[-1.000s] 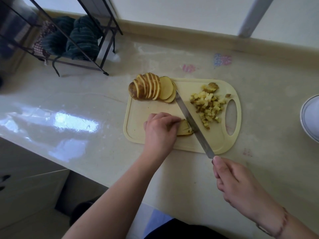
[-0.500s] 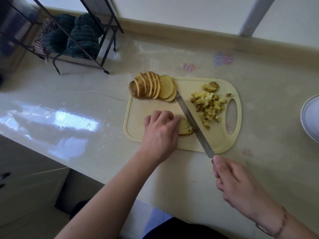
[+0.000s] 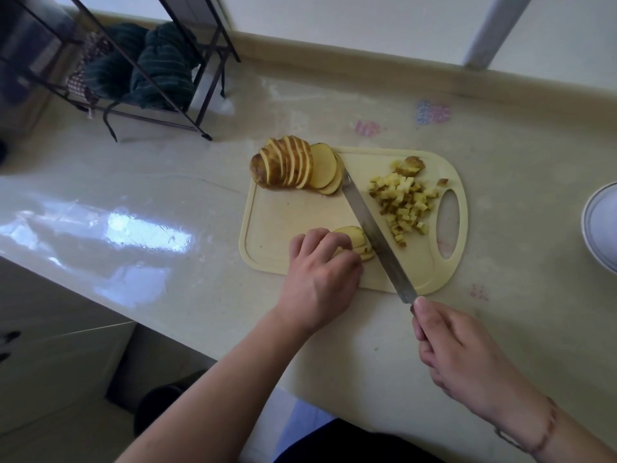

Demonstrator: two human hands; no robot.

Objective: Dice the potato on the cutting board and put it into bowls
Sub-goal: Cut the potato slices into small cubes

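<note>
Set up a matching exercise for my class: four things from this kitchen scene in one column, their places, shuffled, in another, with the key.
1. knife
2. sliced potato
3. diced pieces
4. small slice stack

A. under the left hand
B. far left corner of the cutting board
C. beside the board's handle hole
D. gripped by the right hand

Pairs: 1-D, 2-B, 3-C, 4-A

The left hand [image 3: 320, 279] covers most of the small stack of potato slices [image 3: 359, 242], the right hand [image 3: 464, 349] hides the knife [image 3: 374, 228] handle, and the frame's right edge cuts off the white bowl [image 3: 601, 225].
</note>
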